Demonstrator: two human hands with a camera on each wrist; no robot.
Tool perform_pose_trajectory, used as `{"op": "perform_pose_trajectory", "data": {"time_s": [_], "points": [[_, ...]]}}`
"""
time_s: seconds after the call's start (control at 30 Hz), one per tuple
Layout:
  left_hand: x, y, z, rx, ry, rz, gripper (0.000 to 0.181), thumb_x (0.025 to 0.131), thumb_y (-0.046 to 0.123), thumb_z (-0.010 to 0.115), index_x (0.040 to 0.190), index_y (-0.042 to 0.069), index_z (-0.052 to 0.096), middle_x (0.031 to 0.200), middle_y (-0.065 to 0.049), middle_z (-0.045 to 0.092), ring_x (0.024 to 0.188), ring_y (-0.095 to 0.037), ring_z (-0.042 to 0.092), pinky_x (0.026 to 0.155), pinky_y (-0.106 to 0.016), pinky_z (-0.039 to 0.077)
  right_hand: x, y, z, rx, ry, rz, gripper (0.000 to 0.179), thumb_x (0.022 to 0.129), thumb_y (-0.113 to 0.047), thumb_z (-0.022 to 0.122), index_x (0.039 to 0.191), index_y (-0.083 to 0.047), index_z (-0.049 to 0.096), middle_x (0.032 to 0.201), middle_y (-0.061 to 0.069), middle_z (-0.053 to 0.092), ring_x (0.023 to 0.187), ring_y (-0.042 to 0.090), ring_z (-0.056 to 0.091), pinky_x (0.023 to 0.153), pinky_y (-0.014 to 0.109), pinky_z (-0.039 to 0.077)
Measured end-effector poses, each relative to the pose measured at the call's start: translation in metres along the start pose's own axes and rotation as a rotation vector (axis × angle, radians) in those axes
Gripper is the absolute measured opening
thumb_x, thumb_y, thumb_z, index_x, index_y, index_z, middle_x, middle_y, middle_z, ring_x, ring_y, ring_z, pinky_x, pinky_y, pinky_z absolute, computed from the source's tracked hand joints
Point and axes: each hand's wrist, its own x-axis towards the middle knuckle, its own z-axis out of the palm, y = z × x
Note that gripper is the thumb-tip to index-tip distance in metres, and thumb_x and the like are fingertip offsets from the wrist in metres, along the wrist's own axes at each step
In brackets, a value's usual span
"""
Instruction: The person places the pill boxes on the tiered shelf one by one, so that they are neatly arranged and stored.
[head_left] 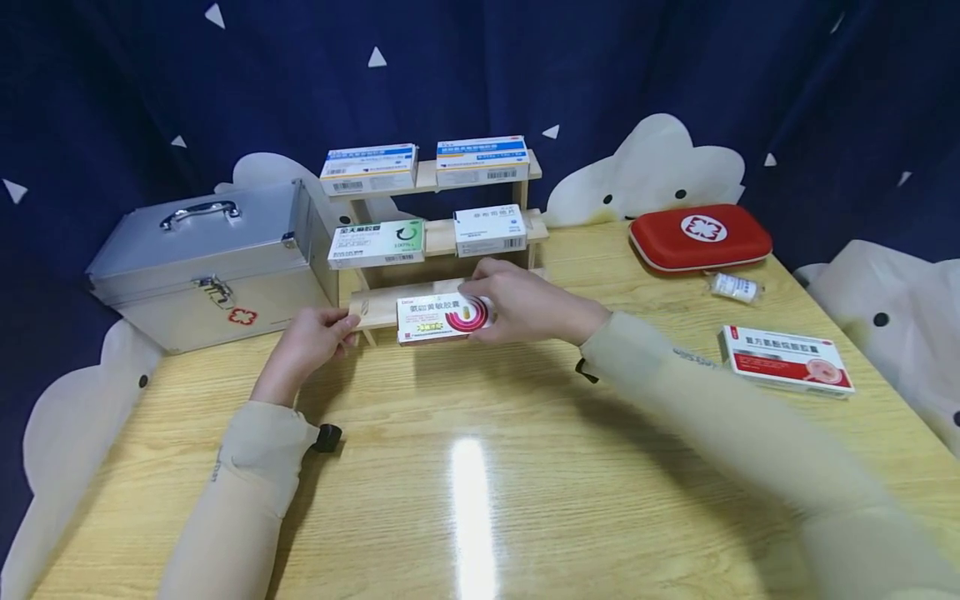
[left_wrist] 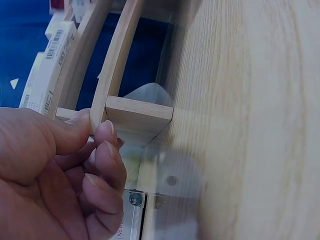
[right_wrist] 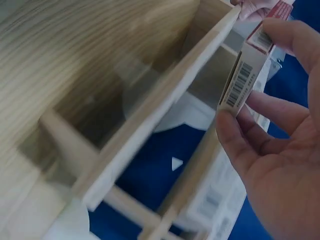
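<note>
My right hand [head_left: 521,304] grips the right end of a white and red medicine box [head_left: 423,321], thumb and fingers on its edges. The box overlaps the front of the bottom tier of a wooden shelf rack [head_left: 375,304] in the head view. In the right wrist view its barcoded end [right_wrist: 240,82] faces the camera, over the rack's boards. My left hand [head_left: 311,346] pinches the left end of that bottom tier; the left wrist view shows thumb and forefinger on the board [left_wrist: 112,70].
Two blue and white boxes [head_left: 482,162] top the rack. A green and white box [head_left: 377,244] and a white box [head_left: 491,230] stand mid-tier. Left is a silver case [head_left: 217,258]; right are a red pouch [head_left: 701,237], a small wrapped roll [head_left: 735,287] and a red-white box [head_left: 786,361].
</note>
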Motion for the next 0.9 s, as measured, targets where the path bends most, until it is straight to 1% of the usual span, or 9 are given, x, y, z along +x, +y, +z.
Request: {"op": "perform_pose_trajectory", "data": {"time_s": [0.17, 0.23, 0.3, 0.4, 0.53, 0.73, 0.8, 0.9], "points": [[0.001, -0.002, 0.000, -0.002, 0.005, -0.006, 0.037, 0.107, 0.025, 0.046, 0.128, -0.003, 0.058, 0.103, -0.021, 0.064, 0.083, -0.029, 0.055, 0.074, -0.040, 0.046, 0.024, -0.007, 0.014, -0.044, 0.015, 0.002, 0.063, 0.079, -0.029, 0.083, 0.131, 0.000, 0.062, 0.105, 0.008, 0.057, 0.093, 0.019, 0.050, 0.079, 0.028, 0.045], [0.001, -0.002, 0.000, 0.004, 0.007, -0.007, 0.037, 0.107, 0.025, 0.046, 0.129, -0.003, 0.059, 0.103, -0.020, 0.064, 0.083, -0.029, 0.056, 0.073, -0.040, 0.045, 0.033, -0.009, 0.019, -0.065, 0.014, 0.002, 0.061, 0.080, -0.029, 0.083, 0.130, 0.000, 0.063, 0.105, 0.008, 0.058, 0.093, 0.019, 0.049, 0.080, 0.028, 0.044], [0.001, -0.002, -0.001, 0.014, 0.011, -0.007, 0.037, 0.107, 0.025, 0.046, 0.129, -0.003, 0.059, 0.102, -0.020, 0.064, 0.083, -0.029, 0.056, 0.073, -0.039, 0.045, 0.041, -0.011, 0.023, -0.079, 0.013, 0.005, 0.057, 0.081, -0.028, 0.082, 0.128, -0.001, 0.064, 0.105, 0.009, 0.059, 0.095, 0.020, 0.049, 0.082, 0.029, 0.044], [0.001, -0.002, -0.001, 0.026, 0.020, -0.001, 0.037, 0.107, 0.025, 0.047, 0.127, -0.003, 0.060, 0.099, -0.018, 0.065, 0.082, -0.029, 0.056, 0.072, -0.037, 0.044, 0.051, -0.013, 0.029, -0.100, 0.015, 0.002, 0.046, 0.081, -0.026, 0.081, 0.119, -0.003, 0.068, 0.103, 0.009, 0.061, 0.097, 0.021, 0.050, 0.085, 0.032, 0.043], [0.001, -0.001, 0.000, 0.036, 0.030, 0.011, 0.035, 0.107, 0.023, 0.046, 0.124, -0.004, 0.062, 0.096, -0.017, 0.065, 0.081, -0.028, 0.056, 0.070, -0.035, 0.045, 0.060, -0.012, 0.035, -0.112, 0.011, 0.010, 0.036, 0.082, -0.026, 0.080, 0.109, -0.005, 0.069, 0.102, 0.009, 0.061, 0.097, 0.022, 0.050, 0.085, 0.033, 0.042], [0.002, 0.000, 0.000, 0.044, 0.036, 0.043, 0.033, 0.107, 0.019, 0.046, 0.120, -0.006, 0.063, 0.092, -0.017, 0.065, 0.078, -0.026, 0.055, 0.066, -0.031, 0.045, 0.068, -0.009, 0.040, -0.096, -0.016, 0.052, 0.045, 0.083, -0.031, 0.080, 0.117, -0.004, 0.068, 0.110, 0.011, 0.058, 0.099, 0.022, 0.051, 0.086, 0.032, 0.044], [0.003, 0.000, 0.000, 0.049, 0.040, 0.047, 0.032, 0.107, 0.018, 0.046, 0.119, -0.007, 0.063, 0.091, -0.018, 0.065, 0.077, -0.025, 0.055, 0.064, -0.029, 0.045, 0.069, -0.009, 0.041, -0.091, -0.014, 0.050, 0.044, 0.084, -0.032, 0.080, 0.116, -0.004, 0.068, 0.110, 0.011, 0.058, 0.099, 0.022, 0.050, 0.086, 0.032, 0.044], [0.003, 0.000, -0.001, 0.047, 0.041, 0.045, 0.032, 0.107, 0.016, 0.046, 0.121, -0.007, 0.062, 0.091, -0.018, 0.065, 0.077, -0.024, 0.055, 0.063, -0.028, 0.045, 0.070, -0.009, 0.042, -0.083, -0.015, 0.044, 0.041, 0.085, -0.031, 0.079, 0.115, -0.005, 0.068, 0.110, 0.011, 0.059, 0.099, 0.022, 0.050, 0.086, 0.032, 0.044]]}}
